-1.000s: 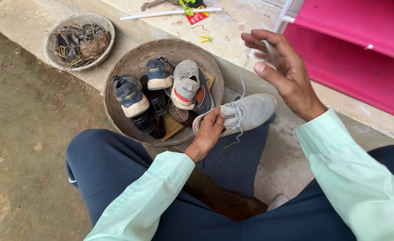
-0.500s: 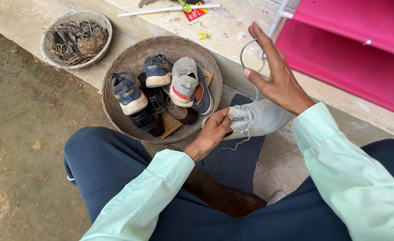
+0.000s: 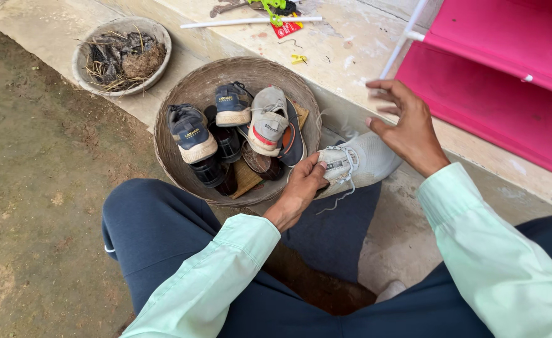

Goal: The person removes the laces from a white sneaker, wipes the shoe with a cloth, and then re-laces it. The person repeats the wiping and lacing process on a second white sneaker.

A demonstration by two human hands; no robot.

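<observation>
I sit with a light grey sneaker [image 3: 367,164] on my lap, its toe pointing right. My left hand [image 3: 302,186] grips the sneaker at its laced opening, and a loose white lace end [image 3: 337,199] dangles below it. Just above the sneaker's toe hovers my right hand [image 3: 406,125], fingers spread and slightly blurred, with no lace visible in it. To the left, touching the sneaker's heel end, is a round woven basket [image 3: 176,106] holding several shoes, among them a navy sneaker [image 3: 191,133] and a grey one with a red stripe [image 3: 268,122].
A smaller bowl of dry twigs and dirt [image 3: 122,55] sits at the upper left on a concrete ledge [image 3: 345,56]. A white rod [image 3: 251,22] and green scraps lie farther back. A pink fabric shelf [image 3: 495,69] stands on the right. Bare ground lies to the left.
My right hand, raised with a lace looped from its fingers half a second ago, has turned palm-down toward the sneaker with no lace showing. My left hand keeps its hold.
</observation>
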